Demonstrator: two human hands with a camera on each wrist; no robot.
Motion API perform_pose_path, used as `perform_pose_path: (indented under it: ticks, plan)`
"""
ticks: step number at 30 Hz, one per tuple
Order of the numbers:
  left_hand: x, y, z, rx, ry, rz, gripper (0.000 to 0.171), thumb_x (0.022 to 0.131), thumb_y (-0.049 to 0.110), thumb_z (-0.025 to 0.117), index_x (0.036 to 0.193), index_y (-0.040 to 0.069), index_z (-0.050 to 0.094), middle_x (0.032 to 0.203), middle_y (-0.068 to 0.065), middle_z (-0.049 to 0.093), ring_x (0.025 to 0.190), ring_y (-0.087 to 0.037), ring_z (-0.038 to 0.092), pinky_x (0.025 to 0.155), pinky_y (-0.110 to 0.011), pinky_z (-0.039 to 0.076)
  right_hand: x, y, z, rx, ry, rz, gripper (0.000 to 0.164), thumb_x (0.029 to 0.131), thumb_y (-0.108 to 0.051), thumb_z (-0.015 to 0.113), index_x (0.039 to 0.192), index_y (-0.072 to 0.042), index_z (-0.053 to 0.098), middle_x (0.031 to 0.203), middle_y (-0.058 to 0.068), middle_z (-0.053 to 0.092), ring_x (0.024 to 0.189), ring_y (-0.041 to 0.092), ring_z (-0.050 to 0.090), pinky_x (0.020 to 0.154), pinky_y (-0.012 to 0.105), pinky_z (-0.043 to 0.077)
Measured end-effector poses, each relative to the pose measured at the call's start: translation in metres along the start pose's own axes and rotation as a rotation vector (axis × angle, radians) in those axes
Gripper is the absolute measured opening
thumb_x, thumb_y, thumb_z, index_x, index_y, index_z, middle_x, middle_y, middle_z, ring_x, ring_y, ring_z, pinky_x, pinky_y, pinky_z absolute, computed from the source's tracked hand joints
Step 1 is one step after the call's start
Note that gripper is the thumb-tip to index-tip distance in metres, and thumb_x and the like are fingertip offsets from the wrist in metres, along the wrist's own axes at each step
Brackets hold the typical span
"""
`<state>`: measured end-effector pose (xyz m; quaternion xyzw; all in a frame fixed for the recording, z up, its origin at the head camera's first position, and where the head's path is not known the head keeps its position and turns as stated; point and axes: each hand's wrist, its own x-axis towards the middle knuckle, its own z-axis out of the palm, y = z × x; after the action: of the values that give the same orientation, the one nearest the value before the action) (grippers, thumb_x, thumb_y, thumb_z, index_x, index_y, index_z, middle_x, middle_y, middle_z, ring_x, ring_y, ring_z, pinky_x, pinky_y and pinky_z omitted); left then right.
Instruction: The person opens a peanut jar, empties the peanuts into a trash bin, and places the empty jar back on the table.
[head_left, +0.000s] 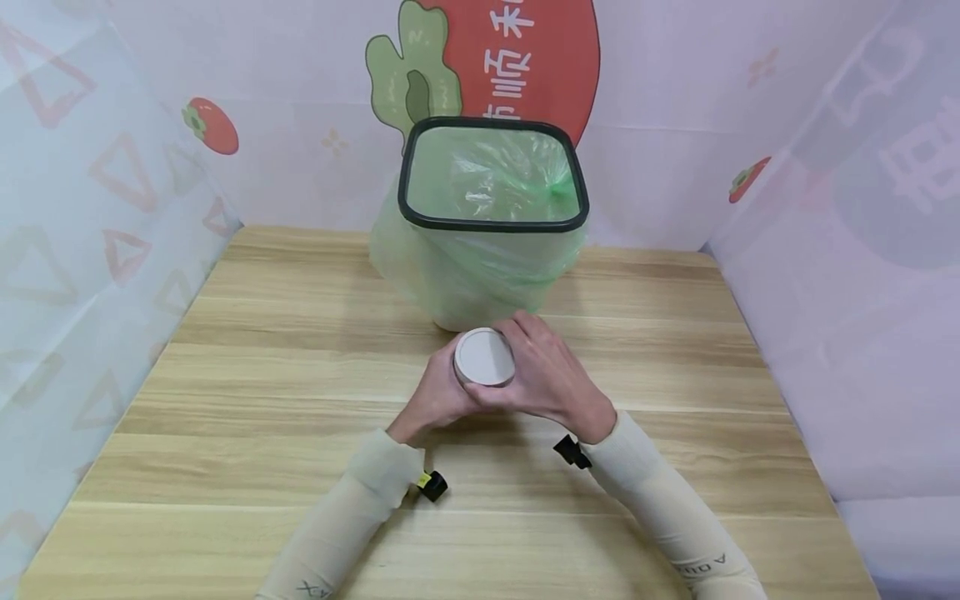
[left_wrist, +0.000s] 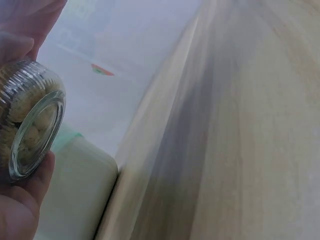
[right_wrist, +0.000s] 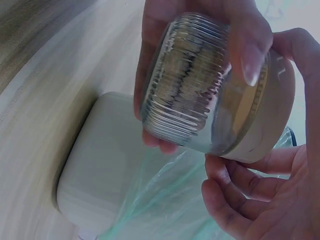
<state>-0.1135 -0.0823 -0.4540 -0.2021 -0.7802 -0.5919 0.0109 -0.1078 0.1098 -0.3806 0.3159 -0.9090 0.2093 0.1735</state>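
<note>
Together, bare fingers were curled around a glass jar [right_wrist: 175,112]: its ribbed body was clasped by the left hand [head_left: 441,387], and its pale lid [head_left: 484,357] was encircled by the thumb and fingers of the right hand [head_left: 547,373]. Lumpy contents [left_wrist: 31,134] were glimpsed through the glass between them. Below the fingers, a wooden tabletop [head_left: 255,417] was left untouched by the jar; just beyond them, a bin [right_wrist: 102,160] was seen, draped in a green liner [head_left: 480,262]. A drop was judged possible if the left grip were loosened, a spill if the lid were freed while the jar was tipped.
</note>
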Motion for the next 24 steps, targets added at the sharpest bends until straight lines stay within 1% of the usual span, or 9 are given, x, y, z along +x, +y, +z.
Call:
perform_pose_path:
  ticks: [5, 7, 13, 19, 24]
  plan:
    - [0.0019, 0.0038, 0.0008, 0.004, 0.048, 0.022, 0.082, 0.067, 0.007, 0.091, 0.141, -0.003, 0.057, 0.133, -0.023, 0.069, 0.122, -0.038, 0.066, 0.11, -0.054, 0.052, 0.0017, -0.0022, -0.0004, -0.002, 0.039, 0.007, 0.068, 0.075, -0.06, 0.082, 0.115, -0.006, 0.067, 0.104, 0.007, 0.059, 0.087, 0.023, 0.06, 0.073, 0.036, 0.059]
    - [0.0025, 0.0053, 0.0015, 0.001, 0.067, 0.02, 0.08, 0.068, 0.007, 0.09, 0.14, -0.003, 0.057, 0.131, -0.023, 0.069, 0.121, -0.037, 0.066, 0.11, -0.053, 0.052, 0.0025, -0.0034, -0.0007, -0.01, 0.058, 0.012, 0.069, 0.075, -0.061, 0.083, 0.112, -0.005, 0.067, 0.102, 0.008, 0.058, 0.085, 0.023, 0.059, 0.071, 0.036, 0.059]
    - [0.0035, 0.0079, 0.0047, -0.002, 0.113, 0.021, 0.079, 0.067, 0.005, 0.091, 0.139, -0.003, 0.058, 0.13, -0.024, 0.069, 0.12, -0.038, 0.067, 0.108, -0.054, 0.054, 0.0047, -0.008, -0.0006, -0.028, 0.085, 0.046, 0.069, 0.075, -0.064, 0.083, 0.107, -0.005, 0.067, 0.099, 0.009, 0.059, 0.085, 0.024, 0.059, 0.069, 0.037, 0.06]
    - [0.0048, 0.0096, 0.008, -0.018, 0.129, 0.047, 0.079, 0.067, 0.005, 0.092, 0.138, -0.004, 0.058, 0.128, -0.025, 0.07, 0.117, -0.039, 0.068, 0.104, -0.054, 0.056, 0.0069, -0.0085, 0.0001, -0.047, 0.1, 0.045, 0.071, 0.074, -0.065, 0.084, 0.106, -0.003, 0.068, 0.098, 0.01, 0.059, 0.083, 0.025, 0.058, 0.068, 0.038, 0.059]
    - [0.0042, 0.0105, 0.0082, -0.009, 0.133, 0.031, 0.08, 0.066, 0.005, 0.094, 0.137, -0.003, 0.058, 0.127, -0.025, 0.07, 0.116, -0.038, 0.068, 0.102, -0.053, 0.057, 0.0083, -0.0075, 0.0, -0.061, 0.096, 0.029, 0.074, 0.073, -0.066, 0.083, 0.105, -0.001, 0.068, 0.099, 0.011, 0.059, 0.084, 0.025, 0.058, 0.067, 0.037, 0.059]
